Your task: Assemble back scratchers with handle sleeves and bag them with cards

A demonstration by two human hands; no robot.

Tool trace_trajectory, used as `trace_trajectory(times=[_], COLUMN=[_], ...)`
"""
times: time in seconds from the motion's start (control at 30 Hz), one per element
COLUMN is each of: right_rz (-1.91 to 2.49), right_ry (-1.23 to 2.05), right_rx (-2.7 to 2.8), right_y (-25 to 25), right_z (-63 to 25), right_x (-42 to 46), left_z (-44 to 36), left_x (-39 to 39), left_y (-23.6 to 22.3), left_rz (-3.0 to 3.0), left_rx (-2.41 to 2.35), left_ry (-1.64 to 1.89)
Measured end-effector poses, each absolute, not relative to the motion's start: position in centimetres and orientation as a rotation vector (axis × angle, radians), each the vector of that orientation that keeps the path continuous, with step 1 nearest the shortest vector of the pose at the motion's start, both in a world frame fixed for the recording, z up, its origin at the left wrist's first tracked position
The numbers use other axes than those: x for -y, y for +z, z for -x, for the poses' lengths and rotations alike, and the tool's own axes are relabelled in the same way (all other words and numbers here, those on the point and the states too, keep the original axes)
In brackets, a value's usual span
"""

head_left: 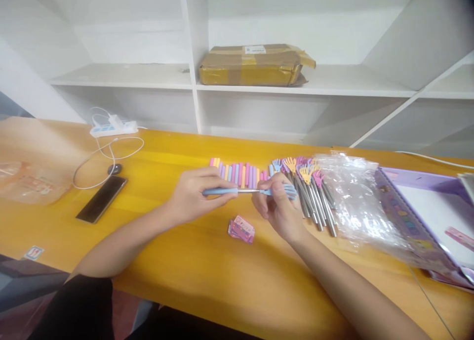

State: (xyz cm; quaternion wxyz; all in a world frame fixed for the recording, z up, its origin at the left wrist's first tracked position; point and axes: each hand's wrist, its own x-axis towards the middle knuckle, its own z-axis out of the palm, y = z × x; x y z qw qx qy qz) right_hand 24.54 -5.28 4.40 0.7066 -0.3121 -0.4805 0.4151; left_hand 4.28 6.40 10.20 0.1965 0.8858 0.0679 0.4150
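My left hand (pixel 194 194) grips the blue handle of a telescopic back scratcher (pixel 244 191) held level above the yellow table (pixel 177 271). My right hand (pixel 276 206) pinches its blue claw end, and a short piece of metal rod shows between the hands. Behind them lies a row of several pastel handles (pixel 237 173), and to the right a bunch of scratchers with coloured claw heads (pixel 309 187). A small stack of pink cards (pixel 241 229) lies just below the hands.
Crumpled clear plastic wrap (pixel 355 196) and a purple box (pixel 425 216) are at the right. At the left lie a black phone (pixel 101 198), a white cable with a power strip (pixel 113 127) and an orange bag (pixel 27 182). A cardboard parcel (pixel 254 65) rests on the white shelf.
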Motion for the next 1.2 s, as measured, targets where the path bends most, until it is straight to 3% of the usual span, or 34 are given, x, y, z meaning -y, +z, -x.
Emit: trace_trajectory(times=[0.43,0.7,0.93,1.0,1.2], right_rz=[0.752,1.06,1.033,1.076,1.209], right_ry=[0.848,0.787,0.8,0.614,-0.505], right_rx=[1.126,1.28,1.248,1.32,1.597], right_y=[4.8,8.4,7.7,7.5,6.8], right_z=[-24.6,-26.6,-25.9,-26.2,-28.6], right_x=[5.7,7.1,6.5,6.3,5.7], left_z=[-4.2,-3.3,-3.0,-2.9,-2.7], left_x=[-6.9,-7.2,-6.5,-6.6,-6.2], left_y=[9.7,10.7,11.2,11.5,11.2], left_rz=[-2.455,-2.831,-2.694,-2.67,-2.906], left_rx=[-0.196,-0.229,-0.241,-0.249,-0.438], left_ry=[1.114,0.667,0.474,0.444,0.574])
